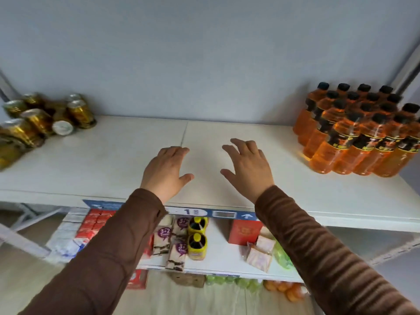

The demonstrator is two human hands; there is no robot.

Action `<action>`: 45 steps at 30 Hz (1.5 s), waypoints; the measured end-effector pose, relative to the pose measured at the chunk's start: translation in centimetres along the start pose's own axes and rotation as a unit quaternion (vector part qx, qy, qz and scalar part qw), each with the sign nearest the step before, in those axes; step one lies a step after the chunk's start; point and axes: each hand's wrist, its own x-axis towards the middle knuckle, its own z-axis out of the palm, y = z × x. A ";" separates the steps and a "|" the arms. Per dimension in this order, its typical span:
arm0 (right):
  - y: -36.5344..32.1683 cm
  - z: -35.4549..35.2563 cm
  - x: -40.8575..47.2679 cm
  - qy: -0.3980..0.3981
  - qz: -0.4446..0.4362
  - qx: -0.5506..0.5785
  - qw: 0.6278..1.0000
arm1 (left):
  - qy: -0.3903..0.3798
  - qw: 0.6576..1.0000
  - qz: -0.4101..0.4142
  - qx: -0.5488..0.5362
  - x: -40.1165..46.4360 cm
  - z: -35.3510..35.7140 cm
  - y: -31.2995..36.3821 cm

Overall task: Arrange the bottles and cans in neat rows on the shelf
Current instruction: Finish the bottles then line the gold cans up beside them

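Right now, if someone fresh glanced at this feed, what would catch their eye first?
Probably the orange bottles, black-capped and packed upright in tidy rows at the right end of the top shelf. Opposite them, the gold cans at the left end sit in a jumble, at least one tipped on its side. Between them, the left hand and right hand hover open, holding nothing.

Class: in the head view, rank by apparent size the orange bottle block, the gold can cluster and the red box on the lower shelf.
1. orange bottle block
2. gold can cluster, though the left frame edge cuts it off, so its full extent is unsure
3. red box, clearly smallest
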 end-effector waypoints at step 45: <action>-54.2 13.8 29.2 -0.072 -0.019 0.238 0.968 | 0.043 0.976 -0.192 -0.088 -9.9 -9.8 -51.4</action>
